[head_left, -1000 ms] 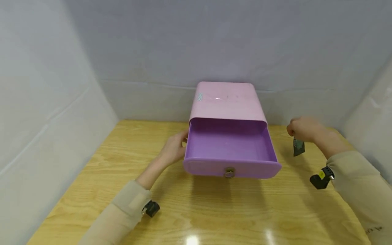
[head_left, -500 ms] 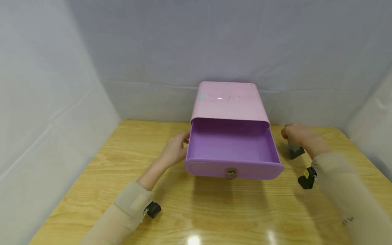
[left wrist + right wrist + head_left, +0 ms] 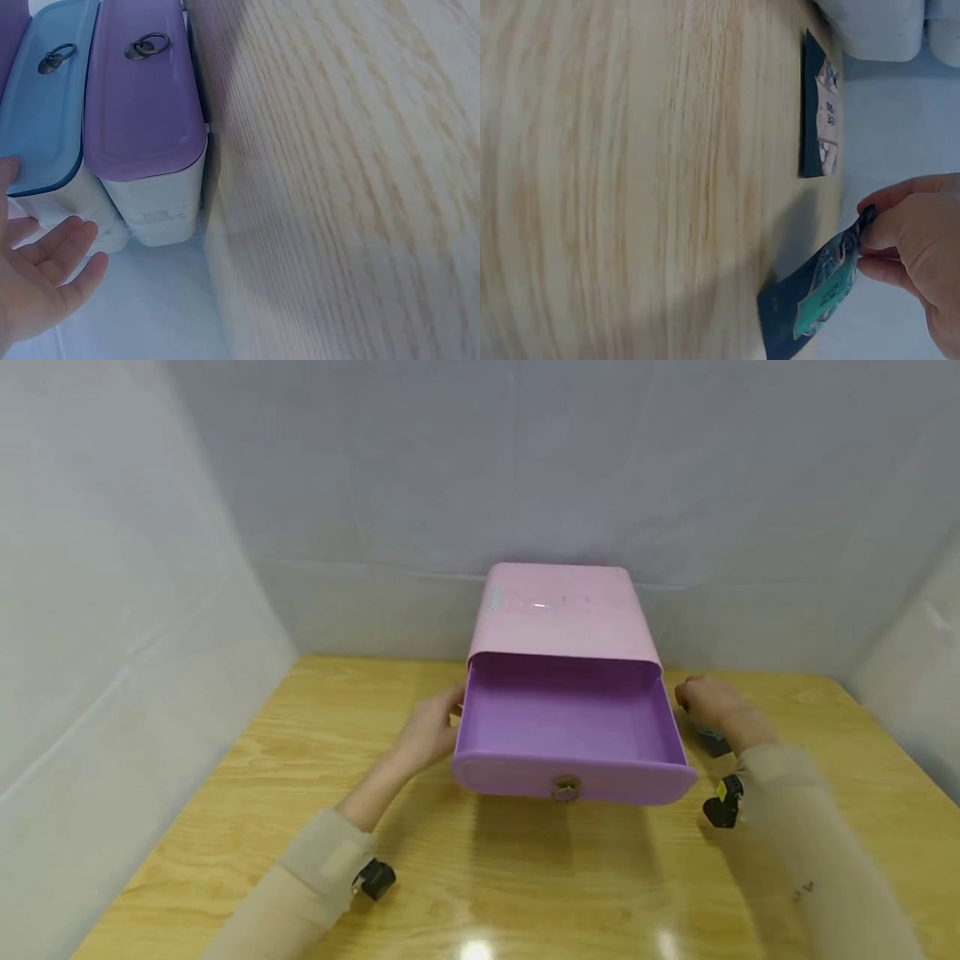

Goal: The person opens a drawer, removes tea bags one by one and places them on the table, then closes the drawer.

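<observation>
A pink drawer cabinet [image 3: 566, 610] stands at the back of the table, its purple top drawer [image 3: 566, 727] pulled out with bare floor showing inside. Beside its left side is my left hand [image 3: 427, 727]; the left wrist view shows loosely bent fingers by the white side wall and the thumb at the edge of a blue drawer [image 3: 45, 112]. Right of the cabinet, my right hand [image 3: 712, 700] pinches one end of a flat dark packet with a green label [image 3: 829, 292]. The packet hangs at a slant, its lower end close to the table.
A second dark packet [image 3: 820, 112] with a pinkish label lies on the table near the cabinet's base in the right wrist view. A lower purple drawer [image 3: 146, 97] is closed. White cloth [image 3: 420, 485] hangs behind the wooden table [image 3: 300, 760].
My right hand has moved left and slightly down towards the cabinet, carrying the packet along. The left hand stays at the cabinet's side.
</observation>
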A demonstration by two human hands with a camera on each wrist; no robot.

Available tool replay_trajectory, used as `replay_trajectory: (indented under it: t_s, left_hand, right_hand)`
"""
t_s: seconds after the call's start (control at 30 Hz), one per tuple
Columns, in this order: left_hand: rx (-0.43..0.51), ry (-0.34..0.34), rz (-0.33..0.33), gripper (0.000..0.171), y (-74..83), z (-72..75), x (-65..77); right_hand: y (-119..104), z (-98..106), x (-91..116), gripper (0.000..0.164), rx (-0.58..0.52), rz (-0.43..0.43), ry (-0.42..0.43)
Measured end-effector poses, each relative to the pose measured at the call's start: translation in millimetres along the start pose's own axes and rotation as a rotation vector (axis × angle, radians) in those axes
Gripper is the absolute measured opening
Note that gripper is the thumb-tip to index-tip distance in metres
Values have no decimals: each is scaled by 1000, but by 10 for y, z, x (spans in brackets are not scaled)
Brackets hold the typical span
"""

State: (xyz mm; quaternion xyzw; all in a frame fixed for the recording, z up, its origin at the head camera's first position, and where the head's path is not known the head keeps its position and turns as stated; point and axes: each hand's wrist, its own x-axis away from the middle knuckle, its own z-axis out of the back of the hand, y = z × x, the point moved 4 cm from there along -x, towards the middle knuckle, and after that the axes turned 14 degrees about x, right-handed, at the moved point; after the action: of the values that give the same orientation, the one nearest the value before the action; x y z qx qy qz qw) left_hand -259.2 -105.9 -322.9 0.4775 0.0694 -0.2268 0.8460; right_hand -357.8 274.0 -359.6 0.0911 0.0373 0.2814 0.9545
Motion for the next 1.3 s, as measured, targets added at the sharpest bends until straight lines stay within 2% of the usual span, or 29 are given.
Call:
replay_trajectory:
  t_s: [0.2,0.3,0.43,0.53,0.83,0.97,1.1,1.17,1.3]
  left_hand:
    - [3,8,-5,44,-1,-3,8]
    - [-5,9,-8,44,5,-4,0]
    - [-1,-2,-19,49,-2,-27,-17]
    - [8,-10,-17,52,-6,-43,-23]
    - [-4,-25,23,54,5,-60,-29]
    - [-8,-27,32,53,18,-41,-29]
    - [-11,-20,39,49,19,-14,-38]
    - [-13,-17,40,48,12,-3,-42]
    - [-11,-19,46,47,5,12,-46]
  right_hand:
    - [38,-26,-65,13,-126,-161,3]
    - [53,-17,-75,7,-124,-225,46]
    - [57,-43,-46,5,-47,-261,122]
    - [52,-91,-30,6,-13,-268,146]
    - [86,-186,11,12,-59,-290,159]
    - [146,-160,22,20,-95,-280,104]
    - [243,-90,66,28,-136,-278,-7]
    - [278,-59,104,31,-150,-246,-63]
    - [314,-43,214,39,-201,-129,-167]
